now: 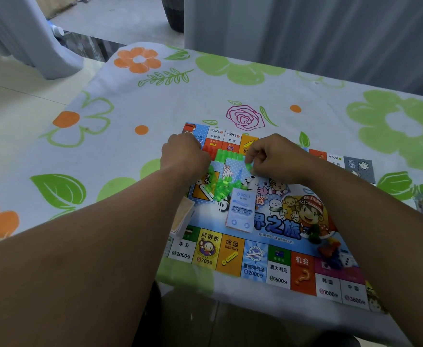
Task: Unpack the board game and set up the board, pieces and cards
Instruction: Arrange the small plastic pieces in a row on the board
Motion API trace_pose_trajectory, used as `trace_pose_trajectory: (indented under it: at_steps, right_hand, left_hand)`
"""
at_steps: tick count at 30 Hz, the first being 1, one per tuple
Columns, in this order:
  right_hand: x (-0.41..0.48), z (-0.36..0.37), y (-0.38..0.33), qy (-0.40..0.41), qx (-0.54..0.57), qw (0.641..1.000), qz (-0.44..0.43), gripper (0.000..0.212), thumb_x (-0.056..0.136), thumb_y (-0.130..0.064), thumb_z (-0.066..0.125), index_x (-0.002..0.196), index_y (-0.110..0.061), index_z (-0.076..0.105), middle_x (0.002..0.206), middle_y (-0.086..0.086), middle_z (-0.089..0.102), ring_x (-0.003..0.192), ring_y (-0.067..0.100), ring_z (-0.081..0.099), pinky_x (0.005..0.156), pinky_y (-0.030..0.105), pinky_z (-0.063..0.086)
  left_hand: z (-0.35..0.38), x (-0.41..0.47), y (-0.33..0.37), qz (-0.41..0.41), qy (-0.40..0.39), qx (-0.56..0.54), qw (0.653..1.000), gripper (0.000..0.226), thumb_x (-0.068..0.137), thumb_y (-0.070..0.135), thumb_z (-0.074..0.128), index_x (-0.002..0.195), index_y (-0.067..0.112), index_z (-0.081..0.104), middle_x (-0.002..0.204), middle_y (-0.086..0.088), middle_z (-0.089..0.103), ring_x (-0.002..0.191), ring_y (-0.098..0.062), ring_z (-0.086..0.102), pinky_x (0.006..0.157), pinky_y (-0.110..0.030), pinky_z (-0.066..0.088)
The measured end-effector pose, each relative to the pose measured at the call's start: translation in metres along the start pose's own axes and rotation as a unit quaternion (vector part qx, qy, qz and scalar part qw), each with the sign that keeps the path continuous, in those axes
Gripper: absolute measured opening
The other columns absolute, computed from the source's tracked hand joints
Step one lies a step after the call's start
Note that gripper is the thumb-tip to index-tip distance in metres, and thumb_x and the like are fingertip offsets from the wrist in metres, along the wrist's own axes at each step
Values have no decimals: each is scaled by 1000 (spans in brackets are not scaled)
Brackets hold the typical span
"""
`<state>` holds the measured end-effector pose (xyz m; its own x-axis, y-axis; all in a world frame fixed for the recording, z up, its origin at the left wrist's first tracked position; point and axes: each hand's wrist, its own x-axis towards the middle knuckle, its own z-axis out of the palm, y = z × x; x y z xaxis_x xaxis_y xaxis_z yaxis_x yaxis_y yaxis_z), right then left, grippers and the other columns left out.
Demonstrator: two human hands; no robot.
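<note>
A game board (280, 271) is lying on the table (155, 108), toward its near right. A card deck (240, 211) is sitting mid-board, a second stack (182, 216) lying at the board's left edge. Plastic houses (220, 186) are lying heaped beyond the deck; a die (346, 261) is resting near right.

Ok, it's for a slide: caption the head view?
Right hand pinches a green house beside left hand, over game board and card deck.

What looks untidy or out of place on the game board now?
Some green pieces lie in a loose heap on the board, beside a neat row. The blue card stack lies crooked to the board's edges, and a yellowish card stack overhangs its left edge.
</note>
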<state>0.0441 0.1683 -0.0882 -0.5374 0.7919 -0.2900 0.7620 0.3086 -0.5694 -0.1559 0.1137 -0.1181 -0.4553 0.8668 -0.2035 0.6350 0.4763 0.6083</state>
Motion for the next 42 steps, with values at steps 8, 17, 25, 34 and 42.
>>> trace_pose_trajectory:
  at_steps: [8, 17, 25, 34, 42]
  right_hand:
    - [11, 11, 1, 84, -2, 996, 21, 13, 88, -8, 69, 101, -12, 68, 91, -1, 62, 90, 23, 61, 78, 33, 48]
    - [14, 12, -2, 71, -2, 997, 15, 17, 88, -4, 66, 97, -19, 67, 85, -4, 61, 87, 21, 61, 77, 32, 50]
    - [14, 12, -3, 69, 1, 997, 15, 16, 87, -5, 67, 98, -17, 67, 99, 6, 66, 96, 27, 65, 87, 43, 55]
    - [15, 12, -3, 66, 11, 998, 13, 16, 87, -7, 71, 95, -19, 65, 79, -7, 58, 77, 17, 56, 72, 28, 41]
    - [15, 12, -5, 66, 15, 998, 12, 15, 86, -7, 72, 96, -16, 68, 80, -6, 60, 78, 18, 58, 75, 32, 49]
  left_hand:
    - [0, -1, 0, 1, -1, -3, 1000, 30, 80, 17, 65, 110, 15, 65, 118, -10, 62, 104, -31, 62, 88, -46, 57]
    - [0, -1, 0, -2, 0, -8, 1000, 31, 82, 18, 65, 113, 15, 65, 120, -10, 61, 107, -30, 61, 89, -46, 56]
    - [-1, -1, 0, -2, 3, -6, 1000, 33, 82, 17, 66, 115, 15, 65, 122, -11, 61, 108, -30, 60, 90, -47, 56]
    - [-1, -2, 1, -3, 2, -8, 1000, 31, 82, 18, 66, 112, 15, 65, 121, -10, 61, 107, -30, 60, 90, -46, 56]
    - [-3, -3, 2, 1, -1, -1, 1000, 31, 81, 16, 66, 112, 14, 66, 120, -11, 61, 106, -30, 60, 91, -45, 55]
